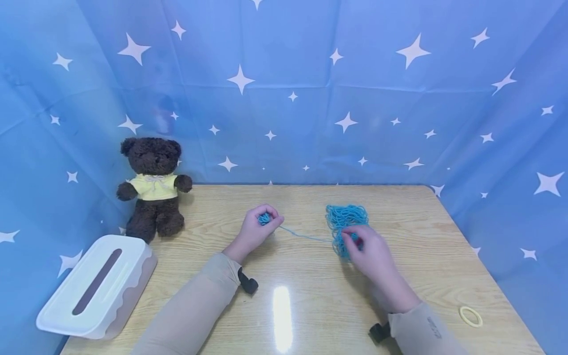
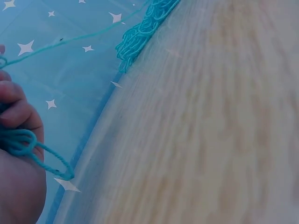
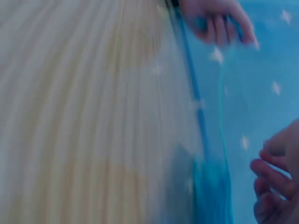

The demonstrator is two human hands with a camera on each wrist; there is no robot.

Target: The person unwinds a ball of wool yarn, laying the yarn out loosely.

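A small bundle of blue yarn (image 1: 264,219) is gripped in my left hand (image 1: 257,229), above the middle of the table. Loops of it (image 2: 28,142) stick out of the curled fingers in the left wrist view. One thin strand (image 1: 306,236) runs from that hand rightward to a loose, tangled heap of the same yarn (image 1: 347,215). Over the near side of the heap hovers my right hand (image 1: 372,252), thumb and fingertips close together. In the right wrist view its fingers (image 3: 273,179) are loosely bent beside the strand, with no yarn visible between them.
A dark brown teddy bear (image 1: 155,170) in a yellow top stands at the back left. Nearer, a white tissue box (image 1: 66,301) with a slotted lid occupies the left edge. A pale yellow ring (image 1: 471,316) lies at the right front of the wooden table (image 1: 248,315).
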